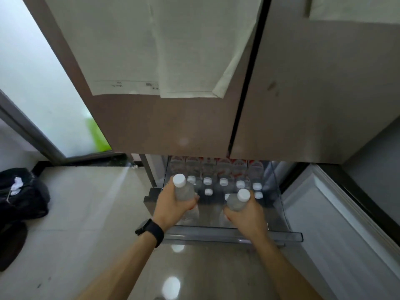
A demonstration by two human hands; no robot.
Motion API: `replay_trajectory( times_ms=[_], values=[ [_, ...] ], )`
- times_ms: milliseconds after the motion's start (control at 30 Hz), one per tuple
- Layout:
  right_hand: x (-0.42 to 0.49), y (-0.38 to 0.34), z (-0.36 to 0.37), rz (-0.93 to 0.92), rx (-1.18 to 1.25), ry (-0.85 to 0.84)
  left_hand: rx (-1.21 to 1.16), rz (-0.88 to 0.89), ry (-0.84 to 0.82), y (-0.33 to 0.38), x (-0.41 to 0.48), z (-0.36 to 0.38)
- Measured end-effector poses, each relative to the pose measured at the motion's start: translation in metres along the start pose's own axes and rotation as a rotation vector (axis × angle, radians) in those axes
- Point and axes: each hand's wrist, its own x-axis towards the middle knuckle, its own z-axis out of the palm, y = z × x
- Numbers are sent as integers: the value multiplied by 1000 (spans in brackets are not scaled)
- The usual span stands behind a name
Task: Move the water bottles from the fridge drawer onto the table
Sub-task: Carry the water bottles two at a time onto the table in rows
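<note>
— At the foot of the fridge: how does the drawer stand?
— Fridge drawer (233,233) pulled out over the tiled floor (86,213), its clear front rim nearest the camera. Stored water bottles (223,172) fill it in rows, white caps up, with red labels on the back row.
— Left hand?
— Left hand (173,207) over the drawer's front left part, fingers wrapped tight round the left bottle (183,189). The bottle is clear, tilted, its white cap pointing up and away from the wrist. Black watch (150,231) on that wrist.
— Right hand?
— Right hand (244,215) over the front right part, fingers clamped round the right bottle (238,200), white cap up, leaning left. Both held bottles sit higher than the caps of the rows behind. Whether their bases touch anything below, cannot tell: the hands hide them.
— Surroundings?
— Two upper fridge doors closed above the drawer, with sheets of paper (151,50) stuck on the left one. A lower door (337,224) swung open at the right. Black bag (21,195) on the floor at far left, well apart from the drawer, below a frosted glass panel (32,83)
</note>
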Motion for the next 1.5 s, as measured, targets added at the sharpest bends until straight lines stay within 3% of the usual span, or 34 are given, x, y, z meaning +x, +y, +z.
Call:
replay_trajectory(
  times_ms=[233,400,567,800,1067,1267,1500],
  values=[
    [-41,-96,8,-243,170,46,-69,50,408,19,-42,-109],
    [-98,-174,50,-439,180,-157,-63,42,573,7,-119,-191],
    [-199,-221,127,-576,57,-401,63,-73,763,-33,-254,-268],
    [-412,-224,236,-830,-98,-655,176,-312,1045,-100,-508,-347],
    [-656,-225,310,-1113,-143,-1074,226,-555,1331,-139,-764,-377],
    [-797,-236,346,-1222,-143,-1311,215,-712,1500,-165,-896,-394],
    [-910,-246,418,-1289,-142,-1418,252,-862,1572,-212,-991,-455]
  ],
)
